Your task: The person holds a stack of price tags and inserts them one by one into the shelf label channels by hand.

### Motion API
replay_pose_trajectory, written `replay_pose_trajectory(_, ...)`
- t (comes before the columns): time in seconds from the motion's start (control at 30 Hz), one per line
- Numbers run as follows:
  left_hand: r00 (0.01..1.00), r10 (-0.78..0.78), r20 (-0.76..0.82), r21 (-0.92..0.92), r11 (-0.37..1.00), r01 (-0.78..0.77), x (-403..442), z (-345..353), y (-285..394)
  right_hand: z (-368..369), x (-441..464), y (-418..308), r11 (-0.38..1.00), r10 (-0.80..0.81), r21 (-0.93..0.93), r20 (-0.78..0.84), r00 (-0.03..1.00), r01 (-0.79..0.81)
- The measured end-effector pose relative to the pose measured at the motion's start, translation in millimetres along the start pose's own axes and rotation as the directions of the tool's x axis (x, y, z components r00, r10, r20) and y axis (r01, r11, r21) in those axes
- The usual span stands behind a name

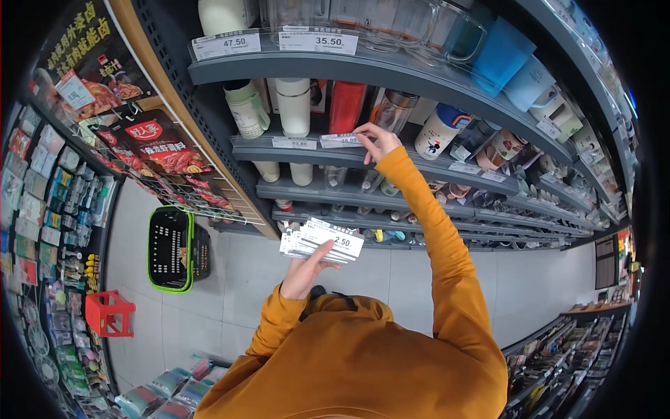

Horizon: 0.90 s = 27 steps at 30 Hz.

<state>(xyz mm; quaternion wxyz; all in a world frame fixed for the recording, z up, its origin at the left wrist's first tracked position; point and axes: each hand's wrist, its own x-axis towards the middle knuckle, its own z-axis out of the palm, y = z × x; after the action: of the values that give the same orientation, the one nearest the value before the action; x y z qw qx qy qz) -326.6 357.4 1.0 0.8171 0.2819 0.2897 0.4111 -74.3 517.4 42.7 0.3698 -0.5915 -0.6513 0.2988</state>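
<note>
A fanned stack of white price tags is in my left hand, with the thumb pressed on the top one, which reads 2.50. My right hand reaches up to the second shelf's edge. Its fingers are closed at the right end of a price tag marked 35.00, which tilts slightly in the label strip. Left of it sits another price tag. Just behind the right hand stand a red tumbler, a white tumbler and a clear bottle with a metal lid.
Above, a shelf holds glass mugs and blue cups. Sauce packets hang on a rack at the left. On the floor stand a black basket with a green rim and a red stool. More goods line the far left.
</note>
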Motion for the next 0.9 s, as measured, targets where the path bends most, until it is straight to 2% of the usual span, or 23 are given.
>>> replay_pose_trajectory(0.03,1.000,-0.008,0.008,0.005,1.000,0.008,3,1,3,0,1,1,0.985,0.038,-0.167,0.026,0.999,-0.033)
replay_pose_trajectory(0.13,1.000,-0.012,0.027,0.028,1.000,0.011,15,1,11,3,-8,5,0.930,-0.132,-0.344,0.017,0.991,0.130)
replay_pose_trajectory(0.17,1.000,-0.003,0.026,0.030,1.000,0.002,19,2,14,9,-12,15,0.868,-0.294,-0.437,-0.066,0.953,0.238)
replay_pose_trajectory(0.27,0.999,0.041,0.009,0.072,0.997,-0.041,28,5,22,11,-57,-29,0.967,-0.209,-0.184,-0.184,0.960,0.176)
replay_pose_trajectory(0.3,0.999,0.043,0.018,0.074,0.996,-0.045,32,4,23,15,-72,-32,0.990,-0.140,-0.003,-0.164,0.977,0.141)
replay_pose_trajectory(0.33,0.999,0.050,0.019,0.076,0.996,-0.051,35,4,24,18,-91,-42,0.975,-0.014,0.222,-0.077,0.997,0.031)
replay_pose_trajectory(0.4,0.997,0.063,0.032,0.088,0.994,-0.066,40,7,27,22,-124,-48,0.884,0.090,0.460,0.007,0.996,-0.083)
replay_pose_trajectory(0.5,0.998,0.056,0.036,0.110,0.992,-0.059,45,12,28,25,-149,-40,0.876,0.142,0.469,-0.030,0.989,-0.112)
replay_pose_trajectory(0.6,0.998,0.038,0.052,0.126,0.991,-0.044,49,19,25,22,-155,-42,0.896,0.135,0.440,-0.136,0.981,-0.063)
replay_pose_trajectory(0.73,0.997,0.019,0.076,0.138,0.990,-0.029,52,28,21,14,-159,-41,0.899,0.173,0.428,-0.166,0.971,-0.087)
replay_pose_trajectory(0.9,0.996,0.008,0.088,0.149,0.989,-0.021,53,37,11,6,-168,-33,0.912,0.143,0.408,-0.196,0.970,-0.052)
